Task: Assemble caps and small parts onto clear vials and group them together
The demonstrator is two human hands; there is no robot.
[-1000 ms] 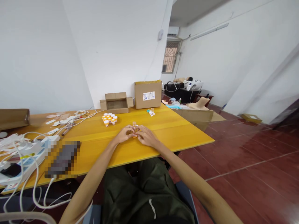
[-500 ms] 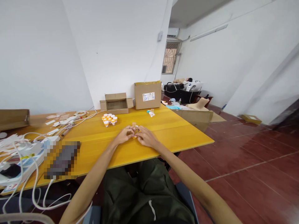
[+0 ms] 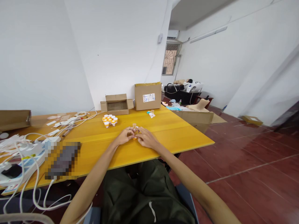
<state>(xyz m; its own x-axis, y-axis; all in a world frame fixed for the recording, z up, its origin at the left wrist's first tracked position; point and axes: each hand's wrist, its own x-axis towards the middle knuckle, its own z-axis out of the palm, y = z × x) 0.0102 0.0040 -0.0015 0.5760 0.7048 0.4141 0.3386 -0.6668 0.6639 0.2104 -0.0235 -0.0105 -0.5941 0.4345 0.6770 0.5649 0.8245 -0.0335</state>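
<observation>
The left hand point(image 3: 125, 137) and right hand point(image 3: 146, 137) are curling, each nearly closed, fingertips pinching a small orange piece point(image 3: 135, 138) between them. It is probably feeling light, stiff and slippery; its sides are looking best for gripping. White-topped jars point(image 3: 109, 119) are standing at ten o'clock on the yellow surface point(image 3: 174, 132). Red floor point(image 3: 235, 143) is spreading toward three o'clock.

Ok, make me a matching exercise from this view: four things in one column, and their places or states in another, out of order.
1. Small containers
2. Taller cardboard box
3. Power strip
4. Small orange piece

A. Between the left hand and the right hand
B. Has plugs and cables attached
C. Clustered, with white tops
D. Has a white label on its front

Right pairs: 1-C, 2-D, 3-B, 4-A
</observation>
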